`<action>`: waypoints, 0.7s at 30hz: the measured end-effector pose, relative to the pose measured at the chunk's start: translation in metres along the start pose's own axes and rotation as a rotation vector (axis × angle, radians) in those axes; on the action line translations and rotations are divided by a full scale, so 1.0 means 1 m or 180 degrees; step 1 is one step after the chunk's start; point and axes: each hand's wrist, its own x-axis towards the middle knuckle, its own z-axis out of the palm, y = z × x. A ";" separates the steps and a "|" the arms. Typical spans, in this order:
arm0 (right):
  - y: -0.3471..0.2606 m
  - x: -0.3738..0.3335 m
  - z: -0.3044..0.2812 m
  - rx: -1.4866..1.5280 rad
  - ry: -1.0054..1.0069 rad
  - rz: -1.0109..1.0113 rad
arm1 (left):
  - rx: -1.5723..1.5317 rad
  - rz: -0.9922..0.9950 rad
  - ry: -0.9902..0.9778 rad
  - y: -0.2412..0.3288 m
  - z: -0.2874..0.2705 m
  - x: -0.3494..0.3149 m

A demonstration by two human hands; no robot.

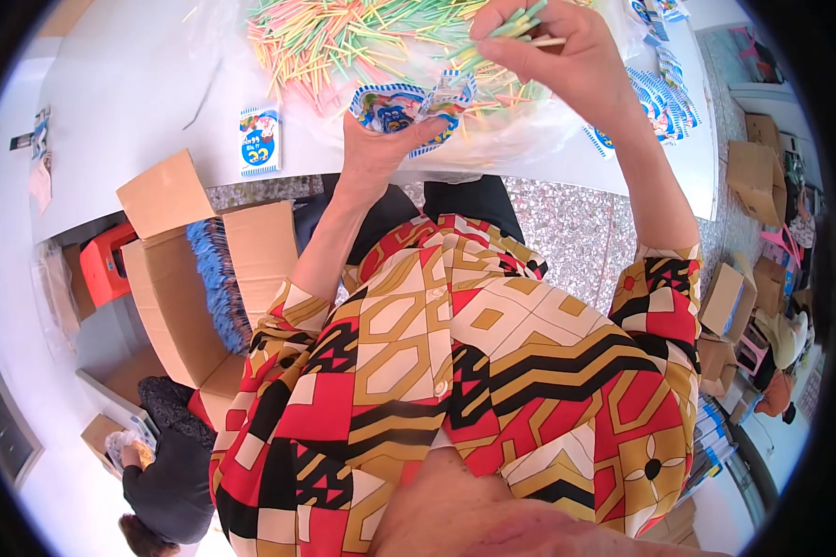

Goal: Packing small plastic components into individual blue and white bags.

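My left hand [373, 156] grips a small blue-and-white printed packet [392, 108] near the table's front edge, its mouth spread apart. Up and to the right, my right hand [581, 58] pinches a small bunch of thin pastel sticks [518, 25], mostly green. Beneath and beyond both hands, a big loose heap of the same sticks [330, 42] in green, yellow and pink lies on clear plastic sheeting. One more packet [260, 142] lies flat left of my left hand. Several overlapping packets [661, 110] are fanned out to the right, partly behind my right forearm.
The white table [149, 111] ends just in front of my body. An open cardboard box [169, 306] with blue bundles stands below its left side, by a red plastic container [108, 262]. Someone in dark clothes [172, 473] is at lower left. More cartons [755, 181] stand far right.
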 end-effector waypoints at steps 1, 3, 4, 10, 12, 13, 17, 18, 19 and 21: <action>0.025 0.015 0.002 0.0141 -0.0079 -0.1748 | -0.0052 -0.0001 -0.0021 0.000 0.002 0.001; 0.039 0.024 0.007 0.0300 -0.0207 -0.3495 | -0.0098 0.0026 0.0070 -0.001 0.004 0.002; 0.041 0.023 0.007 -0.0064 -0.0187 -0.3695 | -0.0139 0.0048 0.0146 -0.002 0.004 0.002; 0.044 0.015 0.006 -0.0297 -0.0428 -0.3438 | -0.0136 -0.0051 0.0108 -0.002 0.004 0.002; 0.040 0.014 0.006 0.0153 -0.0649 -0.3013 | -0.0051 -0.0040 0.0084 -0.005 0.002 0.003; 0.036 0.015 0.004 -0.0020 -0.0647 -0.3060 | 0.0039 -0.0030 0.0060 -0.005 0.001 0.003; 0.026 0.015 0.003 0.0210 -0.0735 -0.2816 | 0.0014 0.0078 0.0006 -0.001 0.005 0.004; 0.013 0.010 0.004 0.0222 -0.0754 -0.2818 | 0.0037 0.0121 0.0021 -0.001 0.003 0.004; -0.007 0.000 0.004 -0.0042 -0.0581 -0.1289 | 0.0060 0.0164 0.0036 -0.001 0.002 0.003; -0.018 -0.008 0.001 -0.0311 -0.0366 0.0245 | 0.0068 0.0165 0.0018 -0.002 0.001 0.004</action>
